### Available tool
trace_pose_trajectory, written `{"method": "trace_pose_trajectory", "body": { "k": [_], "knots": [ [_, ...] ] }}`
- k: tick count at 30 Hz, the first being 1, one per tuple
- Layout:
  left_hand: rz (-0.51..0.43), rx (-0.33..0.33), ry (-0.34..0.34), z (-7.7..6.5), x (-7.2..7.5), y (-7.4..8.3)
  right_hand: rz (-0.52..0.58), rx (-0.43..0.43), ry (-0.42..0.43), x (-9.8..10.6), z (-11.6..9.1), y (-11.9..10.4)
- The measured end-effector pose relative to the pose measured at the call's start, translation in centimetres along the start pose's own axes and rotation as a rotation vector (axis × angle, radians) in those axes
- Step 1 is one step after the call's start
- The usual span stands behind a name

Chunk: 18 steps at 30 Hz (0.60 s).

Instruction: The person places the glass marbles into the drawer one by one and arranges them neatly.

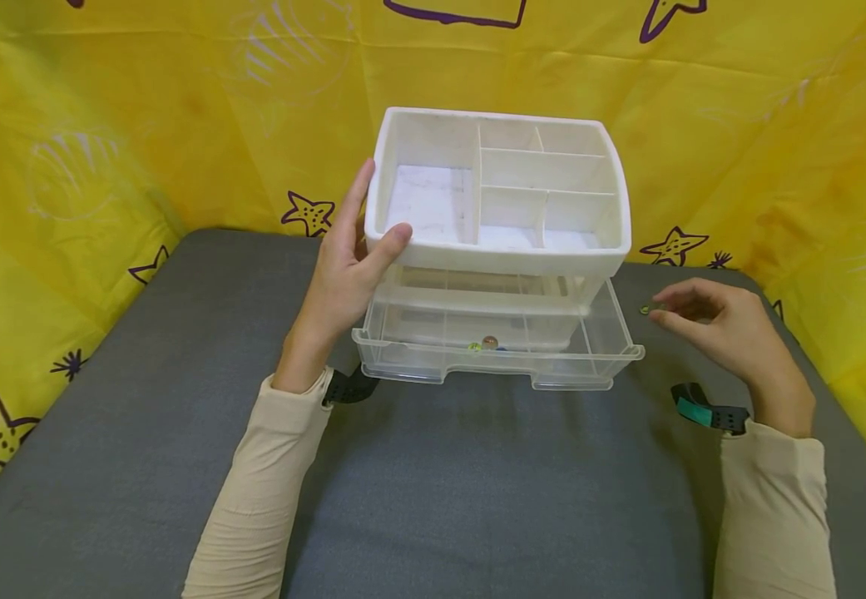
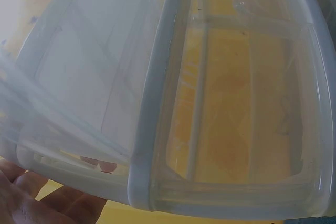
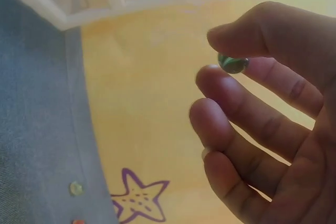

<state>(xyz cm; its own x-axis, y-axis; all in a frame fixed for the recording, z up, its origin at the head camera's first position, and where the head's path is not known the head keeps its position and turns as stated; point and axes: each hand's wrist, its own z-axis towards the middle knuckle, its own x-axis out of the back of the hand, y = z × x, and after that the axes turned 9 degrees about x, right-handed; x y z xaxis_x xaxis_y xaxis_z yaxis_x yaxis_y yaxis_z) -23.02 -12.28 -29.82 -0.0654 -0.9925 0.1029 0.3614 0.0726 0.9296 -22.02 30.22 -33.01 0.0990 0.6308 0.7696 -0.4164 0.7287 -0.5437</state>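
Observation:
A white desktop organizer (image 1: 496,259) stands at the back of the table, its clear lower drawer (image 1: 403,366) pulled out toward me. My left hand (image 1: 338,270) holds the organizer's left side, thumb over the front rim; its fingers (image 2: 79,205) show at the bottom of the left wrist view. Inside the drawer lie a brownish marble (image 1: 489,342), a yellow-green marble (image 1: 474,346) and a partly hidden blue one. Right of the drawer, my right hand (image 1: 739,333) pinches a green marble (image 3: 232,64) between thumb and fingers.
A yellow-green marble (image 1: 645,309) lies on the grey table (image 1: 477,482) beside the right hand. In the right wrist view an orange marble (image 3: 79,222) sits at the bottom edge. A yellow patterned cloth (image 1: 200,108) hangs behind and at both sides.

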Motion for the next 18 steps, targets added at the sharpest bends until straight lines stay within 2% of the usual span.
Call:
{"method": "trace_pose_trajectory", "body": {
  "k": [12,18],
  "knots": [
    [0.005,-0.005,0.002,0.0,0.0,0.0,-0.012,0.014,0.073,0.4,0.0,-1.5],
    [0.003,-0.008,-0.001,0.1,0.0,-0.1,-0.006,0.068,0.109,0.4,-0.1,-2.3]
  ]
}}
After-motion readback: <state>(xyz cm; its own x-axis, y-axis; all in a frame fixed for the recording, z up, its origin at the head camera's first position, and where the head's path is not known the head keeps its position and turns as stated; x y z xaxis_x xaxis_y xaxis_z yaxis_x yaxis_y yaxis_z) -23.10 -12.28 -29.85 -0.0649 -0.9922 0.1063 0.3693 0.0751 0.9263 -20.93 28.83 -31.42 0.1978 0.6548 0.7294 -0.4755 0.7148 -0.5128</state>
